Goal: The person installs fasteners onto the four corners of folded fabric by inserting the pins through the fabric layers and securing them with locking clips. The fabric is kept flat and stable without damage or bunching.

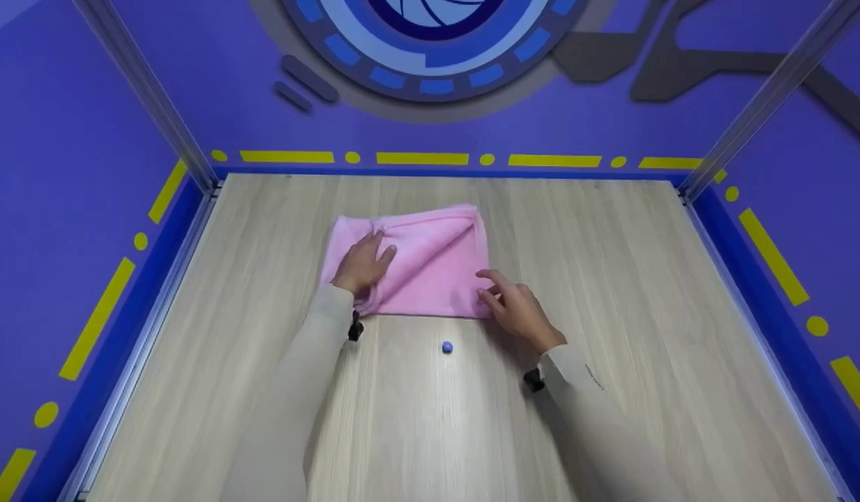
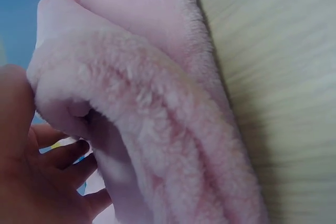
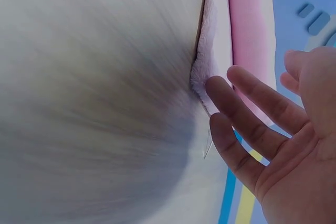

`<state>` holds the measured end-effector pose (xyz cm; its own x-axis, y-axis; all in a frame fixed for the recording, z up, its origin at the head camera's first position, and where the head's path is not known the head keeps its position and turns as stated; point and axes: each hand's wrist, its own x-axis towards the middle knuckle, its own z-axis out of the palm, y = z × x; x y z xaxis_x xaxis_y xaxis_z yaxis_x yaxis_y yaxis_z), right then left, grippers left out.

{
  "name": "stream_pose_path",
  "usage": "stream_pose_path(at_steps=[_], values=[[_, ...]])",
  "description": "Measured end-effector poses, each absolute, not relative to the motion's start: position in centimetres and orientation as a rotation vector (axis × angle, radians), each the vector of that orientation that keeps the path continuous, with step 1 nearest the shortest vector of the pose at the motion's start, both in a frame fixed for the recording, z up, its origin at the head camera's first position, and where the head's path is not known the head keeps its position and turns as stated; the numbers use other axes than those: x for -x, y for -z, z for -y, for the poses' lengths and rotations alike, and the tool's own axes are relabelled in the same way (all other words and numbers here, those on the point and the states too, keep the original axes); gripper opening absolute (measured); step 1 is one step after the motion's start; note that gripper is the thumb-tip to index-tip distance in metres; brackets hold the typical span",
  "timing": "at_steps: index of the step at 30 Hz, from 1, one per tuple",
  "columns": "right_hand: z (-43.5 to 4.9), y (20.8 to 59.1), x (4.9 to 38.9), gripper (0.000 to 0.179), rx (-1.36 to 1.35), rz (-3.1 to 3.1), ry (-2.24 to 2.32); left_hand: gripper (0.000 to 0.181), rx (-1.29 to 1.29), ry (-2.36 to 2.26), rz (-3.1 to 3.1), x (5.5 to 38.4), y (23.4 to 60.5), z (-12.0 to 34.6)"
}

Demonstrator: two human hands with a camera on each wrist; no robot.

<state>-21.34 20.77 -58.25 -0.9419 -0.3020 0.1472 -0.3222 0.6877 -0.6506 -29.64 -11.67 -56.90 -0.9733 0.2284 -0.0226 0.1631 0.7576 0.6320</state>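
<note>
A pink plush cloth (image 1: 440,275) lies folded on the table, its upper layer turned back along a slant from the lower left to the upper right corner. On its left part rests my left hand (image 1: 363,265), fingers pointing away from me and thumb spread. The left wrist view shows a thick fluffy roll of the cloth (image 2: 147,93) beside that hand (image 2: 37,171). At the lower right corner is my right hand (image 1: 520,310), fingers loosely bent and nothing in them. In the right wrist view its spread fingers (image 3: 247,124) overlap the cloth's edge.
A small blue-purple ball-like thing (image 1: 447,346) lies on the wooden table (image 1: 416,425) just in front of the cloth. Blue-purple panels with yellow marks (image 1: 423,159) wall in the back and both sides. Metal posts (image 1: 151,97) stand at the back corners.
</note>
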Motion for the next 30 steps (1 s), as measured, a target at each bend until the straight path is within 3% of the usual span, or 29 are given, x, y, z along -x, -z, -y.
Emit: stream_pose_path(at_steps=[16,30], values=[[-22.6,58.0,22.5,0.039,-0.49,2.84,-0.795,0.054,-0.505,-1.222,-3.089,28.4,57.1,12.2],[-22.7,59.1,24.7,0.03,-0.525,2.93,-0.479,0.047,-0.771,-1.28,-3.228,25.2,56.5,12.9]])
